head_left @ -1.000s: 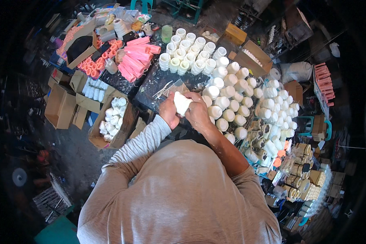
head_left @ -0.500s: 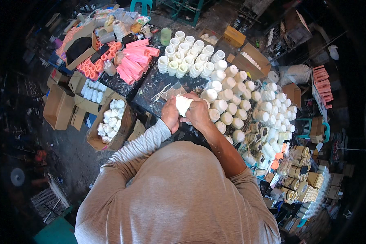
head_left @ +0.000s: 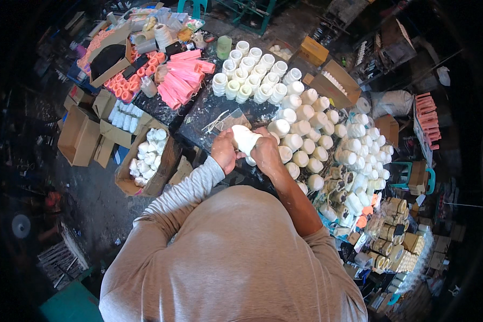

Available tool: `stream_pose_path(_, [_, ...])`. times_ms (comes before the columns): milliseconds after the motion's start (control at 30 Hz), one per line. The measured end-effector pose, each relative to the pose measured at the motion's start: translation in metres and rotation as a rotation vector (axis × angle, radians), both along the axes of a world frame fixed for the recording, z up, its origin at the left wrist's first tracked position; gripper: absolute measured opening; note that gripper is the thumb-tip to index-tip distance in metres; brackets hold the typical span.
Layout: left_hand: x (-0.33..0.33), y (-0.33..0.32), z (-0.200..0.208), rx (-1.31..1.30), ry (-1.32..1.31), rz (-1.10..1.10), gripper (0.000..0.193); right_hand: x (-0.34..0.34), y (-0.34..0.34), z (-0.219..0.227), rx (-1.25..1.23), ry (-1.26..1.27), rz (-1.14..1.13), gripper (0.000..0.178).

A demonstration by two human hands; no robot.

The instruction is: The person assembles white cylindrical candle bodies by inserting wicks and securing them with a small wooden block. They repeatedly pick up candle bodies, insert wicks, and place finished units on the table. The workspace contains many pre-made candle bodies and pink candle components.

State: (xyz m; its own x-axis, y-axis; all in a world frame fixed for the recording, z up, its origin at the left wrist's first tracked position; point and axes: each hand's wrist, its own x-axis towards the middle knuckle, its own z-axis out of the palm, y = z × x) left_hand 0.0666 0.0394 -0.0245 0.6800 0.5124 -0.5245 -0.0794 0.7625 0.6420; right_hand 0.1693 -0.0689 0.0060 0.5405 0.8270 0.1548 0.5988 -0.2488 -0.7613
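Observation:
Over the near edge of the dark table (head_left: 198, 121) I hold a smooth white rounded piece (head_left: 244, 138), narrowing toward the right; its exact kind I cannot make out. My left hand (head_left: 224, 152) grips its left side, fingers curled underneath. My right hand (head_left: 265, 150) is closed around its narrow right end, fingers bunched there. Beyond my hands lie a small clear plastic sheet (head_left: 236, 117) and some thin white strings (head_left: 215, 123). To the right of my right hand stand rows of capped cream-white cylinders (head_left: 292, 141). Farther off are open-topped ribbed white cups (head_left: 248, 64).
A cardboard box of white wrapped bundles (head_left: 148, 159) stands to the left. Pink plastic sleeves (head_left: 180, 80) lie at the table's far left. More white pieces (head_left: 355, 145) are heaped on the right. A green cup (head_left: 224, 47) stands at the back.
My right hand has shifted right, drawing out the white piece's narrow end, and more of the piece shows between my hands. The whole view has shifted slightly.

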Motion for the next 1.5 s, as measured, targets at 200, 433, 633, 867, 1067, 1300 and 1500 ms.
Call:
stream_pose_path(200, [0.003,-0.002,0.015,0.085,0.000,-0.049,0.037,0.000,0.008,-0.005,0.118,0.227,-0.147,0.022])
stream_pose_path(433, [0.005,0.000,0.019,0.221,-0.054,-0.090,0.038,0.002,0.014,-0.007,0.353,0.551,-0.133,0.025])
stream_pose_path(633, [-0.004,-0.002,0.018,0.142,-0.076,-0.055,0.036,0.006,0.008,-0.013,0.211,0.465,-0.142,0.024])
stream_pose_path(867, [-0.002,-0.006,0.022,0.209,-0.086,-0.069,0.037,0.001,0.001,-0.005,0.215,0.034,-0.159,0.032])
stream_pose_path(1067, [0.001,-0.011,0.019,0.281,-0.080,-0.095,0.034,-0.004,-0.003,0.009,0.165,0.074,-0.235,0.034])
stream_pose_path(1300, [-0.003,0.006,0.024,0.093,-0.364,-0.016,0.027,-0.008,-0.012,0.021,0.271,0.229,-0.239,0.039])
stream_pose_path(1500, [-0.011,0.019,0.021,0.166,-0.293,-0.029,0.033,-0.005,-0.045,0.021,0.087,0.281,-0.183,0.049])
